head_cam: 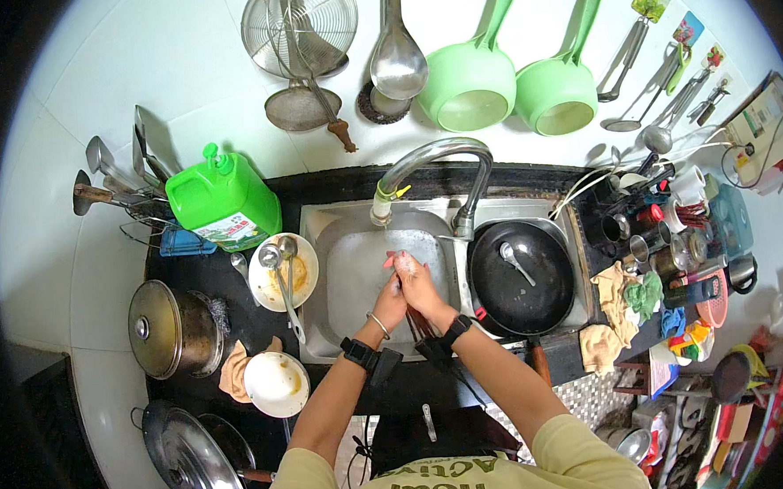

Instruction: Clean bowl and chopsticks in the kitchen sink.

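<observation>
Over the left basin of the steel sink (351,293), my left hand (389,304) and my right hand (419,284) are pressed together around a bundle of thin brown sticks, likely chopsticks (420,326). The sticks' lower ends show between my wrists; the rest is hidden by my palms. White suds lie on my fingers. The curved faucet (440,150) ends just above and left of my fingertips. To the left, a white bowl (307,259) holds metal spoons (288,248) and brown residue. A black frying pan (521,307) with a spoon (517,264) in it sits on the right basin.
On the left stand a green detergent jug (229,193), a lidded pot (163,329), a stained white bowl (272,383) and a large metal lid (190,457). Cloths (610,299) and cups crowd the right counter. Green ladles (469,74) and strainers hang on the wall.
</observation>
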